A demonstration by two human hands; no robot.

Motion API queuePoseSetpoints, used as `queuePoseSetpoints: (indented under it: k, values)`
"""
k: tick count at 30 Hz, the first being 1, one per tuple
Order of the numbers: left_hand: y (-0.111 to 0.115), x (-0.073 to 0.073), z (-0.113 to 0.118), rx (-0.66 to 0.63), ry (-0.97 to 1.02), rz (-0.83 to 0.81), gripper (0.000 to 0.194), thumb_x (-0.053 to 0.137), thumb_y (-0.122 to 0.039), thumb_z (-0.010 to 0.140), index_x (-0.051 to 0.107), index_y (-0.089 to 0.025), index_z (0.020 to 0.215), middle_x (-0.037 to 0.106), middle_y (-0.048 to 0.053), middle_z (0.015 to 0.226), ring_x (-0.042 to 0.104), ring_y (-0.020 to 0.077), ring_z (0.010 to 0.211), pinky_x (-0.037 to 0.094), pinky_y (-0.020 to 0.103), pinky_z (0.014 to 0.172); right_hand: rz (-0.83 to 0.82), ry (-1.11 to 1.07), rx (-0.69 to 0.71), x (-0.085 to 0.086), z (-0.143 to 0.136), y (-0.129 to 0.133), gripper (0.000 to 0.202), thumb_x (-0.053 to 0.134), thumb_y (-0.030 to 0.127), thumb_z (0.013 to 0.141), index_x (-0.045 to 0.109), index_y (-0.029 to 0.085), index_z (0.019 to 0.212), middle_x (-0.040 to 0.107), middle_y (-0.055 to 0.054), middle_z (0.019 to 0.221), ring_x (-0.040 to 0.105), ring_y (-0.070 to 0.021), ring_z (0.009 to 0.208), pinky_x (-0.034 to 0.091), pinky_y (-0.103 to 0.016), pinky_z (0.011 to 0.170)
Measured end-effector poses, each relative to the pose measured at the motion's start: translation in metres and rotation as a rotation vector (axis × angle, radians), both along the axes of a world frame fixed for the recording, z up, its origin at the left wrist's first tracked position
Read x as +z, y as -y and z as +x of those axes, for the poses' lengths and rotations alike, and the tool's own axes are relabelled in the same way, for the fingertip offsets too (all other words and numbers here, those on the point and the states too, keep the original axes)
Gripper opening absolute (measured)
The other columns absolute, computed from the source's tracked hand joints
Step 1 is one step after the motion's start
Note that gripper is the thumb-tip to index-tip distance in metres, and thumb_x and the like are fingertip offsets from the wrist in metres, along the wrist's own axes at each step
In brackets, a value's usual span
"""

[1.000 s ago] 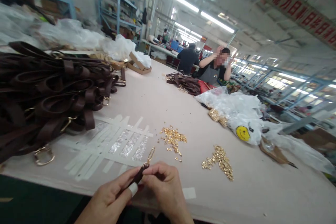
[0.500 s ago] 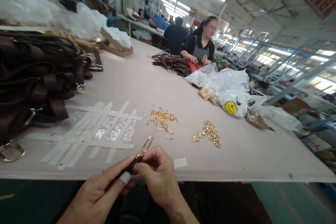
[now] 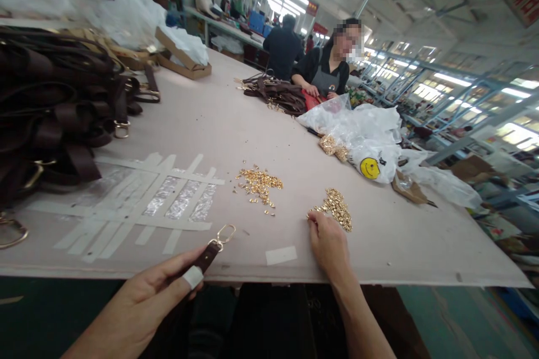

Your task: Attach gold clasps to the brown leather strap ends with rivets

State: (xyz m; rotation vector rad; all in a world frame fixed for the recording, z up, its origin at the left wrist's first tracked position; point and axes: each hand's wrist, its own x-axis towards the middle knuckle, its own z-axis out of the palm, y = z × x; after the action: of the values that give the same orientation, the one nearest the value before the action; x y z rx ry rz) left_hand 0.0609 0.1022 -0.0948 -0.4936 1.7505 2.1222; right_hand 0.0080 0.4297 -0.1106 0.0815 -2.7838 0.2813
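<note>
Now my left grip point(image 3: 164, 289) holds a brown leather strap point(image 3: 206, 258) at the roomy tabletop's point(image 3: 379, 270) edge; my narrow right grip point(image 3: 329, 242) meets small gold bits point(image 3: 339, 210).

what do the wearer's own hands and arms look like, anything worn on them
Both hands are bare, with no gloves. The left hand has a white wrap, like tape or a bandage, around the thumb. The right hand shows no wrap. No sleeve, watch or bracelet shows on either forearm within the picture.

A lane divides the gold piles point(image 3: 339, 211); straps point(image 3: 76, 118) bar the left.
</note>
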Motion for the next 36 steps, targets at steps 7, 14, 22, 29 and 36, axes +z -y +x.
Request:
queuePoseSetpoints:
  k: [7, 14, 22, 29, 36]
  values:
    - [-0.006, 0.007, 0.001, -0.106, 0.118, 0.243, 0.030, 0.085, -0.029, 0.069, 0.074, -0.025, 0.097, 0.078, 0.001, 0.087, 0.071, 0.0186, 0.072, 0.057, 0.023, 0.064, 0.208, 0.089, 0.112, 0.011, -0.004, 0.004, 0.025, 0.045, 0.010, 0.094, 0.068, 0.018, 0.102, 0.071, -0.010, 0.087, 0.061, -0.0256, 0.087, 0.041, -0.036, 0.083]
    - [-0.014, 0.014, 0.003, -0.153, 0.015, 0.179, 0.019, 0.076, -0.025, 0.077, 0.075, -0.021, 0.095, 0.069, -0.001, 0.079, 0.058, 0.0096, 0.067, 0.048, 0.016, 0.060, 0.121, 0.184, 0.090, 0.023, -0.017, -0.006, 0.018, 0.054, 0.013, 0.087, 0.068, 0.020, 0.095, 0.073, -0.006, 0.085, 0.067, -0.0229, 0.079, 0.045, -0.031, 0.072]
    - [-0.018, 0.019, 0.002, -0.139, -0.036, 0.038, 0.032, 0.072, -0.025, 0.076, 0.074, -0.021, 0.107, 0.073, 0.002, 0.095, 0.058, 0.0121, 0.071, 0.048, 0.020, 0.061, -0.041, 0.240, 0.087, 0.021, -0.021, -0.014, 0.019, 0.052, 0.016, 0.081, 0.068, 0.022, 0.090, 0.074, -0.003, 0.084, 0.068, -0.0204, 0.079, 0.047, -0.032, 0.072]
    - [-0.021, 0.016, 0.003, -0.161, -0.106, 0.000, 0.032, 0.067, -0.023, 0.080, 0.071, -0.019, 0.112, 0.073, 0.003, 0.096, 0.057, 0.0110, 0.067, 0.048, 0.021, 0.060, -0.297, 0.172, 0.097, 0.021, -0.005, 0.010, 0.014, 0.056, 0.028, 0.084, 0.066, 0.021, 0.090, 0.072, -0.003, 0.081, 0.067, -0.0191, 0.074, 0.052, -0.032, 0.071]
    - [-0.027, 0.020, 0.003, -0.135, -0.215, -0.029, 0.020, 0.064, -0.019, 0.081, 0.073, -0.017, 0.099, 0.072, 0.001, 0.085, 0.060, 0.0122, 0.070, 0.050, 0.020, 0.061, -0.905, 0.109, 0.447, 0.016, 0.048, 0.121, 0.005, 0.061, 0.019, 0.089, 0.063, 0.023, 0.089, 0.068, 0.000, 0.086, 0.065, -0.0137, 0.080, 0.053, -0.024, 0.073]
